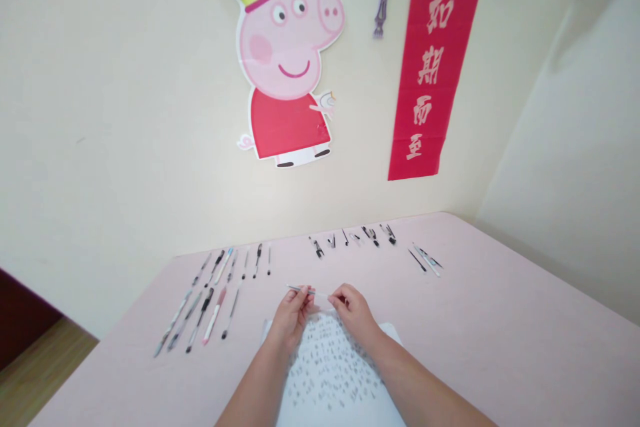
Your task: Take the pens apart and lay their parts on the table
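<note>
Both my hands meet over the top of a sheet of paper covered with handwriting. Between them runs a slim pen, lying nearly level, with a grey pointed end at the left and a clear tube towards the right. My left hand is closed around its grey part. At the right end, the thumb and fingers of my right hand pinch the clear tube. The fingers hide part of the pen, so I cannot tell if it is whole.
Two rows of pens lie on the pink table to the left. Small groups of black and clear pen parts line the back edge. Several slim pieces lie at right. Behind stands a wall with a pig cutout and a red banner.
</note>
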The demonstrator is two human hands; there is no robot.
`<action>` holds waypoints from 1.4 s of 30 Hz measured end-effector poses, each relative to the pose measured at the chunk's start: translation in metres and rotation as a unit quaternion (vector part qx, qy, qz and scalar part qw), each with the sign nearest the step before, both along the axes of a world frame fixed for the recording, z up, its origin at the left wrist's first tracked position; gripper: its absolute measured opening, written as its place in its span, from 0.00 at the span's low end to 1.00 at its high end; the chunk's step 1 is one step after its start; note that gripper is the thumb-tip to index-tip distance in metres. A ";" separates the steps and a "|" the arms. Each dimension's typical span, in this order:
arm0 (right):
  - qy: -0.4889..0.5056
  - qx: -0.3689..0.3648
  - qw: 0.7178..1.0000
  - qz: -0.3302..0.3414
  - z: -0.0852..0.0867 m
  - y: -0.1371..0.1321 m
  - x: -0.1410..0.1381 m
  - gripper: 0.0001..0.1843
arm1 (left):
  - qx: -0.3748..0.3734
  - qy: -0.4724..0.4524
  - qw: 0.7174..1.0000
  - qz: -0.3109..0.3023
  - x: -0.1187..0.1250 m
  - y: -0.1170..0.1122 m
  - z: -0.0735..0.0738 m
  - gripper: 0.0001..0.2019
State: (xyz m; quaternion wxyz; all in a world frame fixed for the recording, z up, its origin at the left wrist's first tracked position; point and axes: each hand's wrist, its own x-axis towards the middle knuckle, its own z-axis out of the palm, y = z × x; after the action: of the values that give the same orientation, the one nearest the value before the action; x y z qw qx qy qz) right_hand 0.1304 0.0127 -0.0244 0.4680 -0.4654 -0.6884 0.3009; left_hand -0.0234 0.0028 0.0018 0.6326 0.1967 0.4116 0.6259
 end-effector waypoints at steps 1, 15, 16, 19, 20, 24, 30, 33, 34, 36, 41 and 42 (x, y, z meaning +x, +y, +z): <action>0.004 -0.001 1.000 0.001 0.000 0.000 0.000 0.06 | -0.001 0.000 1.000 0.002 0.000 0.000 0.000 0.06; -0.017 -0.018 0.999 0.025 -0.002 0.001 0.002 0.18 | -0.007 -0.012 1.000 0.000 -0.002 0.001 0.000 0.06; -0.022 -0.015 0.999 0.025 -0.001 0.001 0.002 0.17 | -0.005 -0.012 1.000 -0.001 -0.001 0.001 -0.001 0.06; -0.019 -0.008 1.000 0.014 0.001 0.000 0.001 0.11 | -0.003 -0.012 1.000 -0.001 -0.001 0.001 -0.002 0.07; -0.012 -0.009 1.000 0.011 0.001 0.000 0.001 0.09 | -0.004 -0.012 1.000 0.000 -0.001 0.002 -0.002 0.07; 0.021 -0.012 1.000 0.009 0.000 0.001 0.000 0.01 | -0.006 -0.013 1.000 0.003 -0.002 0.003 -0.003 0.08; 0.013 -0.014 1.000 0.013 -0.002 0.002 0.002 0.08 | -0.008 -0.020 1.000 0.001 -0.003 0.002 -0.004 0.06; 0.002 -0.019 1.000 0.023 -0.002 0.002 0.003 0.18 | -0.008 -0.024 1.000 -0.002 -0.003 0.002 -0.004 0.05; -0.003 -0.020 0.999 0.026 -0.002 0.002 0.003 0.19 | -0.008 -0.025 1.000 -0.002 -0.003 0.002 -0.004 0.05; -0.014 -0.019 0.999 0.027 -0.002 0.002 0.002 0.18 | -0.012 -0.027 1.000 0.001 -0.003 0.002 -0.003 0.05; 0.000 -0.010 1.000 0.007 0.000 0.001 0.001 0.07 | -0.017 -0.020 1.000 0.008 -0.002 0.001 0.000 0.06; 0.007 -0.011 1.000 0.006 0.001 0.000 0.001 0.05 | -0.016 -0.018 1.000 0.008 -0.002 0.001 0.000 0.06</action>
State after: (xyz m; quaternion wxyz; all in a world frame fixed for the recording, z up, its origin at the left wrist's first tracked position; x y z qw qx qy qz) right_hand 0.1311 0.0132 -0.0234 0.4659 -0.4642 -0.6845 0.3146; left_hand -0.0251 0.0035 0.0022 0.6377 0.1718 0.4119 0.6278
